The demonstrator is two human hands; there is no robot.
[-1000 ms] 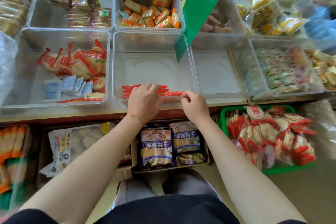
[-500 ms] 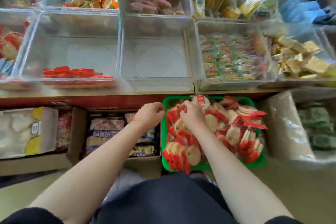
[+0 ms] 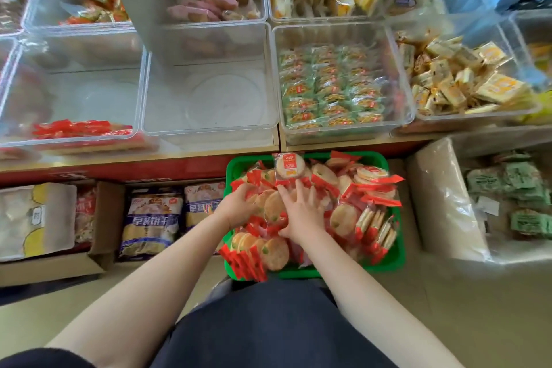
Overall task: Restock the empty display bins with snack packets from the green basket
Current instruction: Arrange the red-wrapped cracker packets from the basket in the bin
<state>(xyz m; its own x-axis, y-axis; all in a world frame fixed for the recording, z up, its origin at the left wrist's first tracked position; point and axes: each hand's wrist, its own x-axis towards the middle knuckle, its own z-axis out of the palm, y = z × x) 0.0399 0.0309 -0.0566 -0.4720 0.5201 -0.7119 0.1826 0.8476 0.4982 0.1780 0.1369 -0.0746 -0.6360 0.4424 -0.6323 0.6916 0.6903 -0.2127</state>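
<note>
Both hands lay in the green basket point(image 3: 388, 263) at six o'clock: left hand point(image 3: 239, 207) gripped snack packets point(image 3: 273, 206), right hand point(image 3: 301, 215) pressed them, fingers spread.

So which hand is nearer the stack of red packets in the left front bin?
Left. The left hand is in the green basket on the side toward the red packets; the right hand is farther right.

Glossy plastic snack packets point(image 3: 274, 209) fill a green plastic basket point(image 3: 395, 260) below clear bins point(image 3: 209, 128).
</note>
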